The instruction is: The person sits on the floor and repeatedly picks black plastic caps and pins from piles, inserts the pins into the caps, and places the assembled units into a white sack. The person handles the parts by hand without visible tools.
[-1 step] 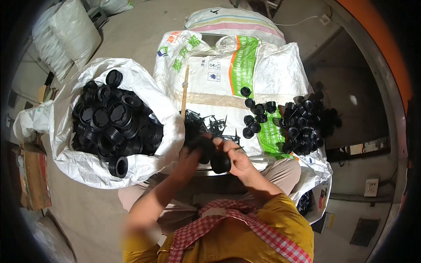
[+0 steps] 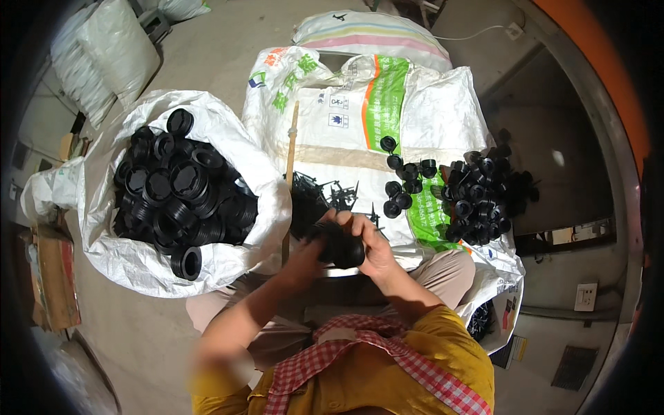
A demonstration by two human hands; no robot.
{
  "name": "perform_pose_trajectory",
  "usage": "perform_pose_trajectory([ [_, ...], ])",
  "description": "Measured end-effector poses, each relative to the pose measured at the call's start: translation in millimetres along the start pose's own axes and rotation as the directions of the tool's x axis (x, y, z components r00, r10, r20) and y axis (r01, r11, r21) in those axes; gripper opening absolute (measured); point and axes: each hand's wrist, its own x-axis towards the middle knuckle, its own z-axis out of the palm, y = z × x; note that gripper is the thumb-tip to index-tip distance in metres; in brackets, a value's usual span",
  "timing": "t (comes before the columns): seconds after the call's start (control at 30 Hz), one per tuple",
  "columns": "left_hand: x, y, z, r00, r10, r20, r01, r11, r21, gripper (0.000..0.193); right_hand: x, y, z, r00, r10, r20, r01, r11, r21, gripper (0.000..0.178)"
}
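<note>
In front of my lap, my right hand (image 2: 377, 252) is closed round a dark, round black plastic cap (image 2: 344, 253) with its fingers curled over the top. My left hand (image 2: 304, 261), slightly blurred, grips at the cap's left side; its fingertips are partly hidden, and I cannot tell whether a second cap is between the hands. Just beyond them lies a pile of thin, spiky black plastic pieces (image 2: 308, 197). To the left, an open white woven sack (image 2: 266, 183) holds many threaded black caps (image 2: 187, 183).
At the right of the sack-covered work surface (image 2: 443, 104) is a heap of black capped parts (image 2: 477, 197), with several loose ones (image 2: 411, 171) beside it. A wooden stick (image 2: 292, 138) lies lengthwise. A stuffed striped sack (image 2: 373, 38) stands behind, and a carton (image 2: 55, 277) at far left.
Earlier, black pieces showed at each hand, partly apart. Now my hands have drawn together and the black parts read as one dark mass between them. The piles look unchanged.
</note>
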Motion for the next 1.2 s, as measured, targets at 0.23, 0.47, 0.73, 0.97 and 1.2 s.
perform_pose_trajectory([
  [0.23,3,-12,8,0.991,-0.072,0.109,0.083,0.991,-0.102,0.053,20,-1,2,0.973,-0.207,-0.103,0.113,0.814,-0.57,0.033],
  [0.47,15,-5,9,0.979,-0.175,0.108,0.205,0.866,-0.455,0.037,32,-9,-10,0.895,-0.305,0.326,0.441,0.715,-0.543,0.011],
  [0.73,22,-9,7,0.855,-0.405,0.322,0.517,0.627,-0.583,0.048,19,-12,-36,0.988,0.07,-0.14,-0.143,0.766,-0.626,0.02],
  [0.97,17,-18,28,0.968,0.212,0.132,-0.244,0.69,0.681,0.047,29,12,-65,0.959,-0.257,0.124,0.182,0.216,-0.959,0.021],
  [1.2,19,55,-39,0.708,0.685,-0.174,-0.159,0.394,0.905,0.039,18,-7,-132,0.911,-0.016,-0.411,-0.38,-0.418,-0.825,0.082],
])
